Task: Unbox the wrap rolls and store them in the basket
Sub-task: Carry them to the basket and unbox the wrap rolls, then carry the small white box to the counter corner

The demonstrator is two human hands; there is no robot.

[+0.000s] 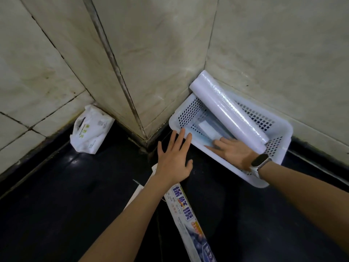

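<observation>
Against the tiled corner, a white basket (222, 165) holds a light, slippery roll (228, 110) propped on its rim, best gripped mid-length, while the left hand (174, 159) hovers with fingers spread and the right hand (234, 150) presses flat inside.

Dimly and evenly lit, with no light source in view; soft glare on the glossy dark countertop (71, 161) and a bright sheen along the plastic-wrapped roll (229, 110); only faint shadows; strongly bowed at the edges by the wide lens, bending the wall tiles (160, 53); slightly soft throughout.
</observation>
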